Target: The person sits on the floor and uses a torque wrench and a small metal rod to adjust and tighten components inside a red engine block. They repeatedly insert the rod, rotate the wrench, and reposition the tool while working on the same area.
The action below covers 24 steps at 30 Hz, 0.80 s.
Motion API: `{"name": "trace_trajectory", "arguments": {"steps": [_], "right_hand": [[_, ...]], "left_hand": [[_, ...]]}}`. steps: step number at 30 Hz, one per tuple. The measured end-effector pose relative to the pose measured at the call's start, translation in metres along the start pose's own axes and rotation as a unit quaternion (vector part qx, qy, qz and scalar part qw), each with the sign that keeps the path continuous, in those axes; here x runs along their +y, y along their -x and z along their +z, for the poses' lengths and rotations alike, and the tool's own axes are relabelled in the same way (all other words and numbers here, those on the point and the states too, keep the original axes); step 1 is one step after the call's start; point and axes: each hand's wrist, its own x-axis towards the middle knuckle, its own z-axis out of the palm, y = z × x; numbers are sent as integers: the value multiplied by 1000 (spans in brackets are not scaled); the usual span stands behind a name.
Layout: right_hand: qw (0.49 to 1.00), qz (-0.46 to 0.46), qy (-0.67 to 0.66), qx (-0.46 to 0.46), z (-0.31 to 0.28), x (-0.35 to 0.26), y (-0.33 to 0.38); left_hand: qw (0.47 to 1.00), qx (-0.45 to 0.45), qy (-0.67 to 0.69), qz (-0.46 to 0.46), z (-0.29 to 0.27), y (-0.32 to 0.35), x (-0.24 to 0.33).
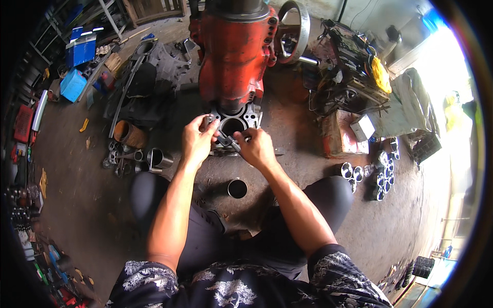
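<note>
My left hand (196, 139) and my right hand (256, 149) are both closed on a slim grey metal tool (226, 139), one at each end. It slants over the near side of an engine block (251, 116), and its exact kind is too small to make out. Between the hands shows a round cylinder bore in the block. Right above the block stands a big red boring machine (232, 56), its lower end close over the bores. On the floor between my knees is a loose cylinder sleeve (237, 189).
A shiny handwheel (295, 33) juts from the machine's right side. Several pistons (382, 177) stand on the floor at right, near a worn box (340, 134). To the left lie a rusty cylinder (129, 134), connecting rods (120, 158) and a large grey casting (164, 64). A cluttered bench (354, 61) stands at back right.
</note>
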Motion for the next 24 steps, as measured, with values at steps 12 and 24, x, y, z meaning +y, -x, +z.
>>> {"name": "trace_trajectory", "arguments": {"steps": [12,24], "right_hand": [[984,-50,150,-86,23,2,2],[989,-111,98,-32,39,7,4]], "left_hand": [[990,55,61,-118,-5,-15,-35],[989,108,-81,-69,12,-17,-46]]}}
